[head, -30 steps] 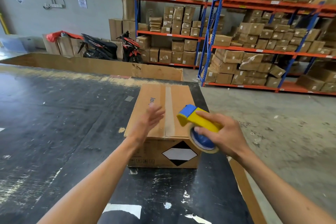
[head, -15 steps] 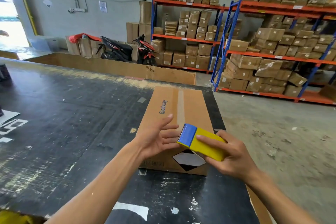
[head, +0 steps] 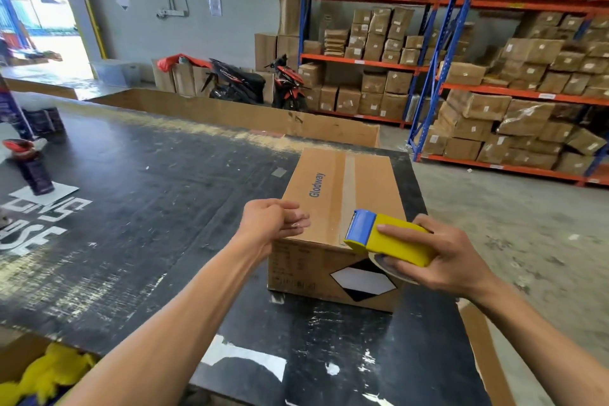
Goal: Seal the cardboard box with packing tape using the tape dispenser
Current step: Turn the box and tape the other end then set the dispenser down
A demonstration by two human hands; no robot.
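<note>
My right grip (head: 441, 254) clamps the dispenser (head: 389, 237) at the box (head: 333, 208) near edge, right desk (head: 148, 201) corner; left grip (head: 273, 224) loosely curled, empty, beside seam to steady.

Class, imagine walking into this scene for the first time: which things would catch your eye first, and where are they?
The bright yellow-and-blue tape dispenser stands out, held in the right hand at the near edge of the brown cardboard box. The box sits on a scuffed black table, with the left hand by its near left corner. Behind, orange-and-blue shelves hold stacked cartons.
</note>
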